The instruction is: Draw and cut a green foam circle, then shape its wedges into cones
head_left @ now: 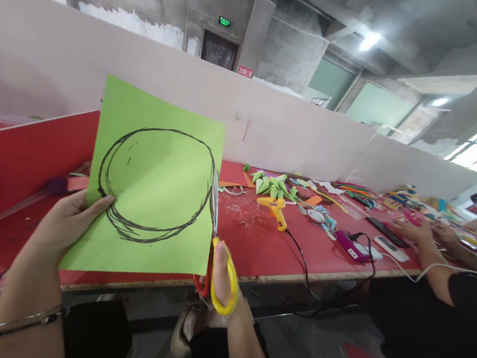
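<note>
A green sheet of paper (159, 177) with a rough black circle drawn on it is held up over the front of the red table. My left hand (65, 222) grips its left edge, thumb on the front and fingers behind. In my right hand (223, 278) is a pair of scissors (224, 300) with one yellow and one red handle loop. The thumb is through the yellow loop; most of the other fingers are hidden. The blades point upward at the sheet's right edge, near the right side of the circle, with one blade in front of the paper.
On the red table (252, 252) lie a yellow glue gun (275, 210), folded green paper pieces (273, 185), a purple power strip (353, 246) and scattered scraps. Cords hang over the front edge. A white partition (293, 128) stands behind. At the right, a co-worker's hands (420, 231) handle something pink.
</note>
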Tool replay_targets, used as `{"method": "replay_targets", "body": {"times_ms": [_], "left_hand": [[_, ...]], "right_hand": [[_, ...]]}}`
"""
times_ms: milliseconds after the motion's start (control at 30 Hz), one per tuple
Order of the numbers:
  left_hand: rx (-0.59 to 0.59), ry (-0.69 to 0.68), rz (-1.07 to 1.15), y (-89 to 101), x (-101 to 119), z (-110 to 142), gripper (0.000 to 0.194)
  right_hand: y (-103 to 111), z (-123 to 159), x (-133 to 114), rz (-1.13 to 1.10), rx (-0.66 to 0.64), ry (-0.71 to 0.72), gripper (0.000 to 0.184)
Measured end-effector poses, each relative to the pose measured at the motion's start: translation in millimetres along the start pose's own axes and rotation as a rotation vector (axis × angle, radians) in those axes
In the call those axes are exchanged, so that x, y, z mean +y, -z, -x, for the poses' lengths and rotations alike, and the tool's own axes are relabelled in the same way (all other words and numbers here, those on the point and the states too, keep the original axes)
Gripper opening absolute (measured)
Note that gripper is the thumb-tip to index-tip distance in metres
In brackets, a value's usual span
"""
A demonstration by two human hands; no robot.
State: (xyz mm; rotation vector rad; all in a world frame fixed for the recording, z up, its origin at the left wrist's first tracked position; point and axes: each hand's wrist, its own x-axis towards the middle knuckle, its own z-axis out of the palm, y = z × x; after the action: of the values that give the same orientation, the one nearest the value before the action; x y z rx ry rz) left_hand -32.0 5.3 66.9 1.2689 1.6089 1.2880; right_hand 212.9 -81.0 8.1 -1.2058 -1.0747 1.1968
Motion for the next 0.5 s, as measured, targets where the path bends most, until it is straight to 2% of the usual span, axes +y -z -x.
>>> {"method": "replay_targets", "body": {"times_ms": [200,500], "left_hand": [[-0.028,0.049,-0.021,3.7,2.0,1.3,0.029],[-0.024,0.06,-0.041,5.6,1.9,1.8,0.029]], "right_hand": [[-0.8,0.8,1.2,-0.024,-0.031,0.045,0.05],[-0.2,1.0,1.7,-0.018,-0.028,0.013,0.053]]}}
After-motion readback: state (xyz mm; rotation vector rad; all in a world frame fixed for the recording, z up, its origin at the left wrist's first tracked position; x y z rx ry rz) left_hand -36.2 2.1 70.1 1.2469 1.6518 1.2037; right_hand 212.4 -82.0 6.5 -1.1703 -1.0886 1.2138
